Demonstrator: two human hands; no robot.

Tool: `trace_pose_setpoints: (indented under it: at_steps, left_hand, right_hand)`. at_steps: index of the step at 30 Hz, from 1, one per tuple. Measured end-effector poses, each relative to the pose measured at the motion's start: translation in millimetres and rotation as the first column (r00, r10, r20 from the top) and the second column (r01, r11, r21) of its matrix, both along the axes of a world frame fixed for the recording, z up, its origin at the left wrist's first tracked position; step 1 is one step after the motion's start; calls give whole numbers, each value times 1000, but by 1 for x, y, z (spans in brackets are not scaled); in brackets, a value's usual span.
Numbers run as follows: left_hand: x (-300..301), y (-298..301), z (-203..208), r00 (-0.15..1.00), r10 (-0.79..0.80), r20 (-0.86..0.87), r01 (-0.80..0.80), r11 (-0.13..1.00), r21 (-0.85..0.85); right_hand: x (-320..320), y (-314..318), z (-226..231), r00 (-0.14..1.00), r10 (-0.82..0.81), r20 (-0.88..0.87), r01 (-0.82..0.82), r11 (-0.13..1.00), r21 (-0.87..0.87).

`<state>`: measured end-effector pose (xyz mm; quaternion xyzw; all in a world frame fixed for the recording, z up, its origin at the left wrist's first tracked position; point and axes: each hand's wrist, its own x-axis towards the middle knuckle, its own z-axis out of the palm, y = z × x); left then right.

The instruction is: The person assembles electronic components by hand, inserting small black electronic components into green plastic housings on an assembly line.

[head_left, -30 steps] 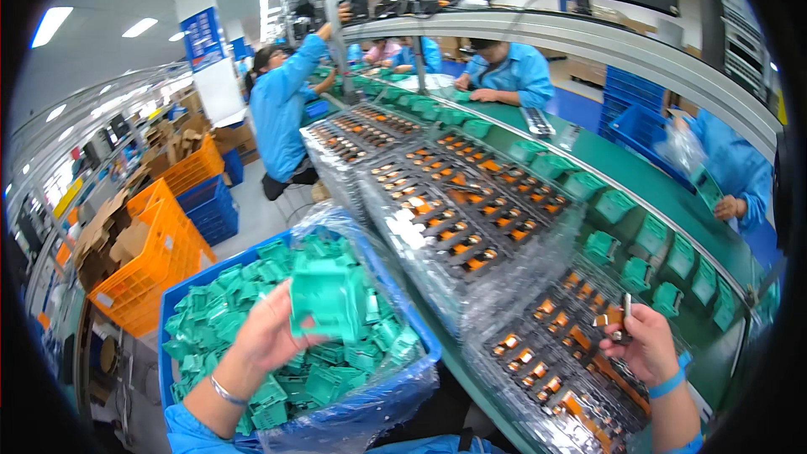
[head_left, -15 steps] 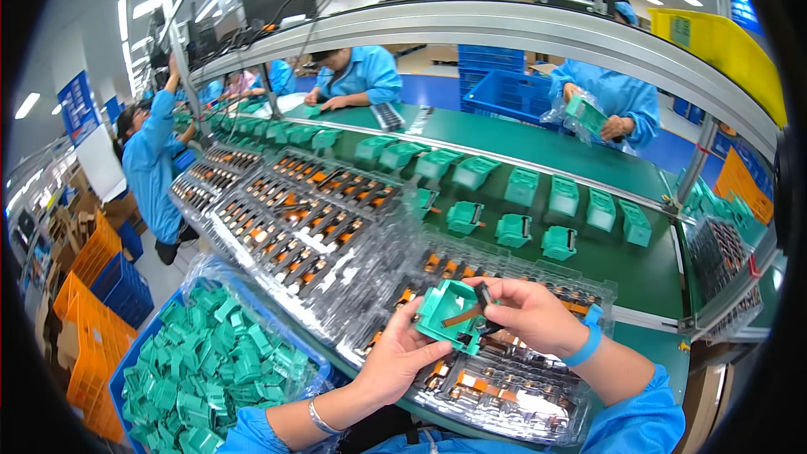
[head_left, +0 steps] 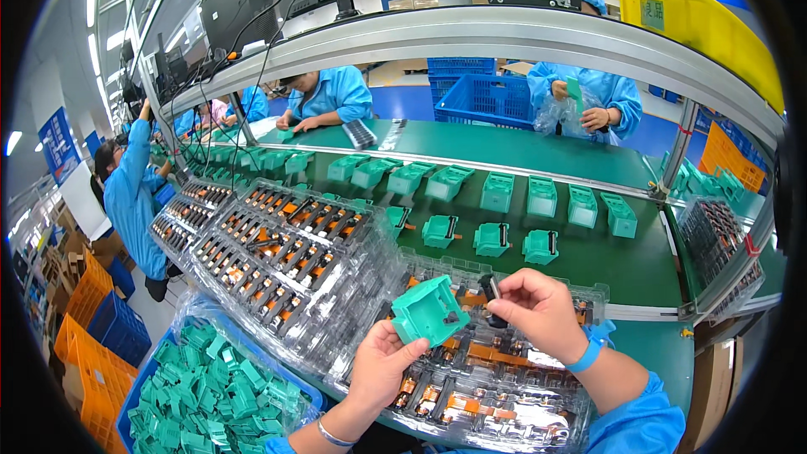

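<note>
My left hand (head_left: 380,370) grips a green plastic housing (head_left: 414,309) by its lower left side, with the hollow side tilted up to the right. A small dark piece shows inside it. Just right of the housing, my right hand (head_left: 538,313) pinches a small black part (head_left: 491,292) between thumb and fingers, apart from the housing. Below both hands lies a clear plastic tray (head_left: 538,420) with rows of black parts and orange flat strips.
More parts trays (head_left: 282,240) stretch along the bench to the left. Green housings (head_left: 496,193) stand in rows on the green belt (head_left: 626,269). A blue crate (head_left: 134,399) full of green housings sits at lower left. A metal beam (head_left: 437,34) spans above; co-workers work beyond.
The black part, earlier at the housing with an orange strip across the cavity, is now apart from it in my right hand. The housing has turned in my left hand. The view has shifted.
</note>
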<state>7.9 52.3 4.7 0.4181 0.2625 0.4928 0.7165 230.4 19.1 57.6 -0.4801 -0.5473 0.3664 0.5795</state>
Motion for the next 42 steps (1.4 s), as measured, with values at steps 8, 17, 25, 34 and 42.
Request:
trace_pose_setpoints:
  at_steps: [8, 17, 25, 34, 42]
  left_hand:
    - [1, -5, 2, 996, 4, -92, 2, 997, 73]
    - [2, -13, 0, 993, -21, -113, 38, 987, 155]
    - [0, -17, 3, 992, -27, -119, 51, 977, 206]
    - [-3, -21, 5, 988, -60, -140, 86, 978, 192]
    - [8, -21, 6, 994, 53, -100, -7, 909, 417]
  right_hand:
    - [-8, 1, -3, 949, -27, 314, 15, 999, 38]
    - [-4, 8, -19, 966, 116, 231, -84, 986, -143]
    - [-10, 7, -17, 978, 205, -40, -209, 951, -229]
    - [-6, 6, -20, 953, 304, -7, -289, 899, -328]
    - [-5, -4, 1, 744, -215, 632, -196, 835, 514]
